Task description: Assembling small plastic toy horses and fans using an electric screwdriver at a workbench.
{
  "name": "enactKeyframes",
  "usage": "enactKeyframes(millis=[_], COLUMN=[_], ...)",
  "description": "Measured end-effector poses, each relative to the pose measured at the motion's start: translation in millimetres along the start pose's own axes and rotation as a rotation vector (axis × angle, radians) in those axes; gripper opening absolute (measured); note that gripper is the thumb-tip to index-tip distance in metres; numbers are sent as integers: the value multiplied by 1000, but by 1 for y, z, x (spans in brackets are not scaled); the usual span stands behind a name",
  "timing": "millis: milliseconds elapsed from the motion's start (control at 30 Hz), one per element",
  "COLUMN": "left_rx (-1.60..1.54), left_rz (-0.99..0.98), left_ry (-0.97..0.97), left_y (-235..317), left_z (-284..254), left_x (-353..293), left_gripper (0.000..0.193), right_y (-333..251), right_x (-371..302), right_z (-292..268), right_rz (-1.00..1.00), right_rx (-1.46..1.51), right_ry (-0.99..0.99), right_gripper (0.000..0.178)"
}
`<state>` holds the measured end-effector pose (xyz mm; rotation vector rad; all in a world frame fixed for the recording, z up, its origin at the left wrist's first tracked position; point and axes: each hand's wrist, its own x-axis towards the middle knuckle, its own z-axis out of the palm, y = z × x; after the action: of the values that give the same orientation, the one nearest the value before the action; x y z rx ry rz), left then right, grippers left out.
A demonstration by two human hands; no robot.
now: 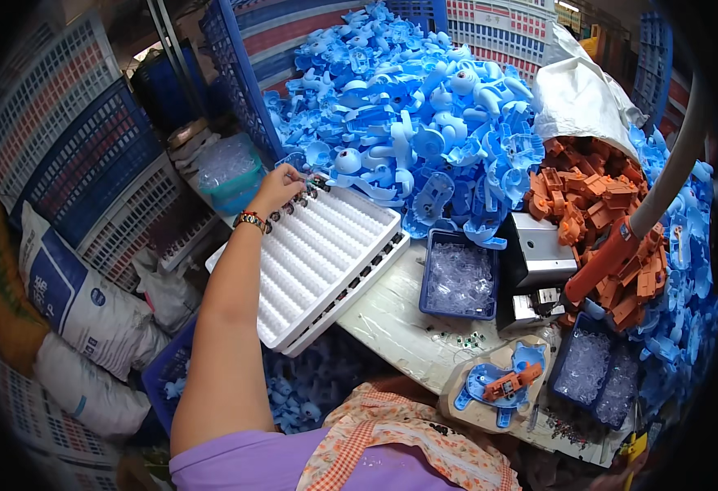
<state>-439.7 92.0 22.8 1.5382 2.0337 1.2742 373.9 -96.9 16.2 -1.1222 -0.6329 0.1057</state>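
Note:
My left hand reaches over the far left end of a white ridged tray. Its fingers are closed and pressed together beside a short row of small dark parts in the tray; what they pinch is too small to make out. Another white tray lies underneath, with dark parts showing along its edge. To the right, a shaped holder carries a blue plastic shell, on which an orange plastic piece rests. My right hand does not show.
A large heap of blue plastic parts rises behind the trays. Orange parts spill from a white sack. A blue bin of clear pieces stands beside a metal device. A thick grey pole curves in at right.

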Motion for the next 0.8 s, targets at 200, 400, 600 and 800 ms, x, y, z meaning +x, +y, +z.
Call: enactKeyframes(millis=[200, 400, 600, 800], left_rx=[546, -71, -585, -286], left_rz=[120, 33, -164, 276], left_ry=[30, 213, 451, 120], left_y=[34, -22, 7, 82], left_z=[11, 1, -4, -24], left_x=[-6, -1, -11, -38], left_gripper=[16, 24, 20, 10], right_y=[-15, -14, 2, 38], right_x=[-10, -6, 4, 28], right_z=[5, -4, -23, -46], right_rz=[31, 63, 92, 186], right_rx=[-6, 69, 89, 16], right_ry=[17, 15, -97, -111], right_gripper=[39, 42, 41, 46])
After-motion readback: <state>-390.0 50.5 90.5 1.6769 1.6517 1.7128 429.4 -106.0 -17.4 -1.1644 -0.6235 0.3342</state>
